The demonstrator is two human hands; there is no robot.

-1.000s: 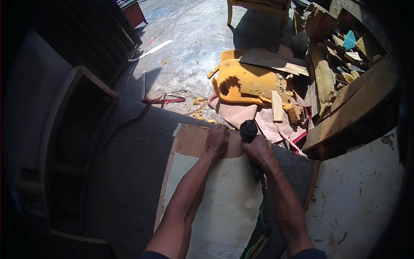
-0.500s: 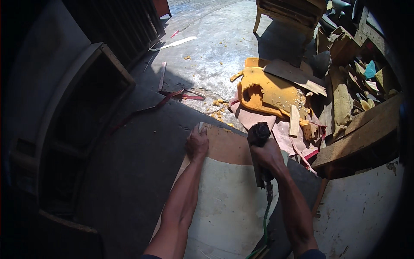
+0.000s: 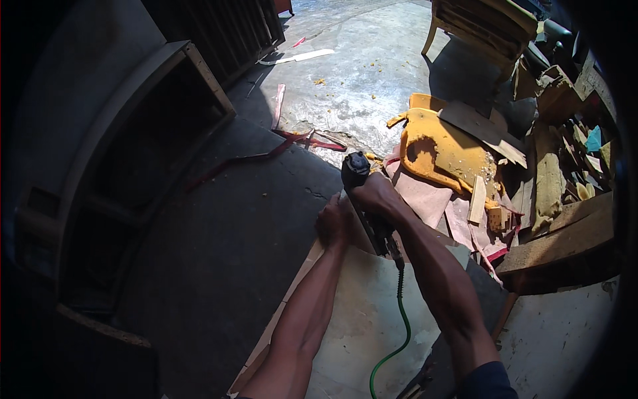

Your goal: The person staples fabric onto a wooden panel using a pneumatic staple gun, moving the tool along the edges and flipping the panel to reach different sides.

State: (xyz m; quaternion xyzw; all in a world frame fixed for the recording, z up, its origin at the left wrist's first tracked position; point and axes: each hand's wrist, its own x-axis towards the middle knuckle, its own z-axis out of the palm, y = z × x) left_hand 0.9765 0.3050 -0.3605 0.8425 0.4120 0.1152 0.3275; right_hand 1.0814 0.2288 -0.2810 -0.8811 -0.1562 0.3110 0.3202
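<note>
Nailer [image 3: 364, 199] sits clenched in the right hand [image 3: 376, 197] at the plywood panel's [image 3: 372, 319] far edge, green hose [image 3: 397, 326] trailing; left hand [image 3: 332, 223] presses flat there, steadying the panel.

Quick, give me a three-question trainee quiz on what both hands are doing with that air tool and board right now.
1. True or false: the right hand grips the nail gun.
2. The left hand rests on: A) the board B) the yellow foam C) the chair
3. What colour is the hose running from the gun?

Key: 1 true; 2 A; 3 green.
</note>
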